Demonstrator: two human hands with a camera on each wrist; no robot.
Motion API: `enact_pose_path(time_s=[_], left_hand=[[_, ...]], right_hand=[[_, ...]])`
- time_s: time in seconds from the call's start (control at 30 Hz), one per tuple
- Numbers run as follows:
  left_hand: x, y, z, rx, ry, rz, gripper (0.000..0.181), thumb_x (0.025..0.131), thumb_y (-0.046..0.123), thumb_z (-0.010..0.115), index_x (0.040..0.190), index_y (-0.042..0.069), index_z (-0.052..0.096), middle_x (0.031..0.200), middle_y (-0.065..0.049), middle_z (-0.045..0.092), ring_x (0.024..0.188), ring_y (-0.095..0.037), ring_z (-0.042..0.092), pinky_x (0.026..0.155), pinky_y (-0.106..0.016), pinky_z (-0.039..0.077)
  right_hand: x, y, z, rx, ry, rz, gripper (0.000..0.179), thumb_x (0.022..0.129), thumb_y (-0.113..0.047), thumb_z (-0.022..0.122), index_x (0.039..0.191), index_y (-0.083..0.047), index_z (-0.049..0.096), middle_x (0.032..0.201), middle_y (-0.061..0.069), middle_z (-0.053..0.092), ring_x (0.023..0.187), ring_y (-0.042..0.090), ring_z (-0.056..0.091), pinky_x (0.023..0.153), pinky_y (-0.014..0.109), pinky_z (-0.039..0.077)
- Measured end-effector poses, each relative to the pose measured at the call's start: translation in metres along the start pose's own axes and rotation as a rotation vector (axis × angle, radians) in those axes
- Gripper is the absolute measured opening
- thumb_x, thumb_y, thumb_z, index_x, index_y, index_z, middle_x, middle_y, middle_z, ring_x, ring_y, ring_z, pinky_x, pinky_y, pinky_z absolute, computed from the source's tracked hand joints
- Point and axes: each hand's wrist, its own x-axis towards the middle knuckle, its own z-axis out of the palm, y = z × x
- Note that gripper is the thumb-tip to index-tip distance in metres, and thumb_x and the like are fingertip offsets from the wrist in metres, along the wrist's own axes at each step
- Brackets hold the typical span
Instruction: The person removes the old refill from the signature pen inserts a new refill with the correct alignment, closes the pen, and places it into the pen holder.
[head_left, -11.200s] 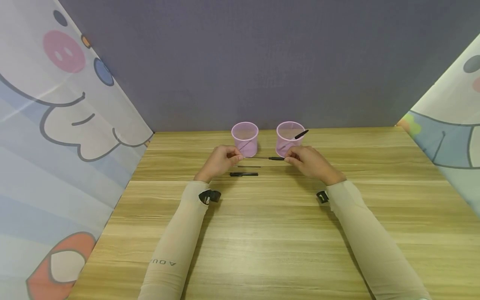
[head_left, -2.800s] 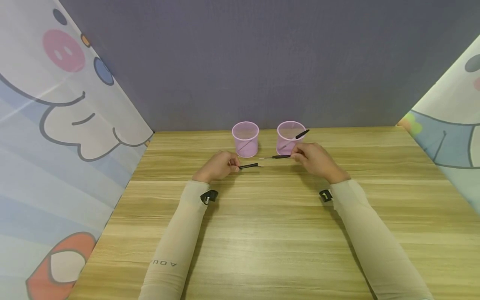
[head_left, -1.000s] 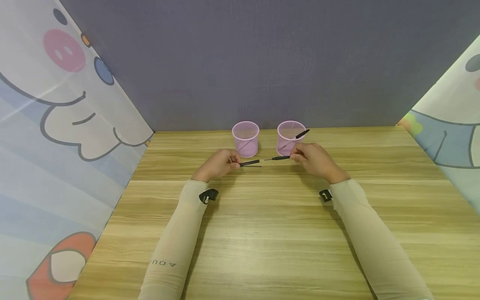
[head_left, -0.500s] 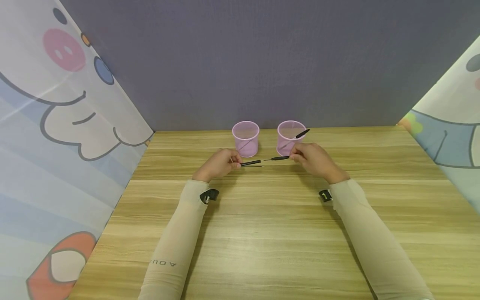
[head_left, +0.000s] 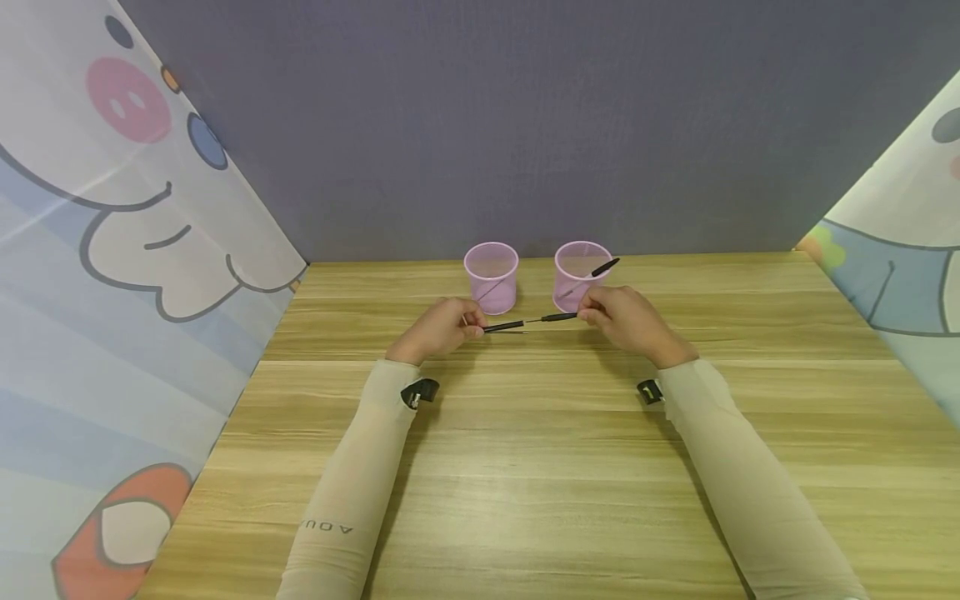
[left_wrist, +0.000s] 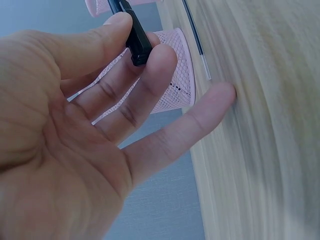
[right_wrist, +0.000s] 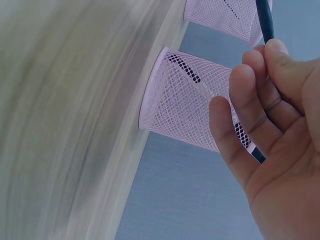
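My left hand (head_left: 442,327) pinches a black pen barrel (head_left: 504,326) between thumb and fingertips. The barrel's clip end (left_wrist: 139,47) shows in the left wrist view, with the little finger stretched out below. Facing it, my right hand (head_left: 628,320) pinches the black front part of a pen (head_left: 558,317), and a thin refill tip sticks out of it toward the barrel's end. The two parts nearly meet; whether they touch is too small to tell. Another thin refill (left_wrist: 194,31), dark with a clear end, lies on the table just below the barrel.
Two pink mesh cups stand behind the hands near the grey wall panel (head_left: 480,125). A black-ended pen (head_left: 604,267) leans in the right cup (head_left: 582,247); a thin dark stick shows through the left cup (head_left: 491,246). The wooden table (head_left: 532,467) stretches toward me.
Since the oldest frame, my left hand has let go of the refill and taken the barrel up off the table. Over the last second, the barrel and refill tip have drawn slightly closer.
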Motion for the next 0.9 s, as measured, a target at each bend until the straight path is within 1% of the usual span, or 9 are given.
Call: enact_pose_path(time_s=[0.33, 0.63, 0.9], left_hand=[[0.0006, 0.0008, 0.0023, -0.014, 0.008, -0.002, 0.004, 0.096, 0.006, 0.069, 0.097, 0.005, 0.073, 0.089, -0.006, 0.069, 0.084, -0.018, 0.062, 0.076, -0.030, 0.051], [0.0012, 0.0024, 0.0031, -0.007, 0.009, -0.004, 0.004, 0.096, 0.007, 0.070, 0.097, 0.006, 0.073, 0.087, -0.005, 0.070, 0.082, -0.017, 0.063, 0.075, -0.029, 0.051], [0.0023, 0.0040, 0.0044, -0.021, 0.002, -0.009, 0.004, 0.095, 0.006, 0.070, 0.097, 0.005, 0.073, 0.088, -0.006, 0.070, 0.083, -0.017, 0.063, 0.076, -0.029, 0.051]], right_hand=[[0.0001, -0.0022, 0.0001, -0.010, 0.000, -0.009, 0.008, 0.096, -0.011, 0.070, 0.089, -0.009, 0.067, 0.078, 0.002, 0.065, 0.071, 0.017, 0.054, 0.070, 0.036, 0.045], [0.0007, -0.0031, 0.0013, -0.003, -0.009, -0.006, 0.007, 0.096, -0.011, 0.070, 0.090, -0.009, 0.068, 0.078, 0.002, 0.066, 0.072, 0.017, 0.055, 0.070, 0.036, 0.046], [0.0005, -0.0043, 0.0011, -0.004, -0.010, -0.011, 0.007, 0.097, -0.012, 0.069, 0.091, -0.009, 0.068, 0.079, 0.002, 0.067, 0.072, 0.017, 0.056, 0.071, 0.037, 0.047]])
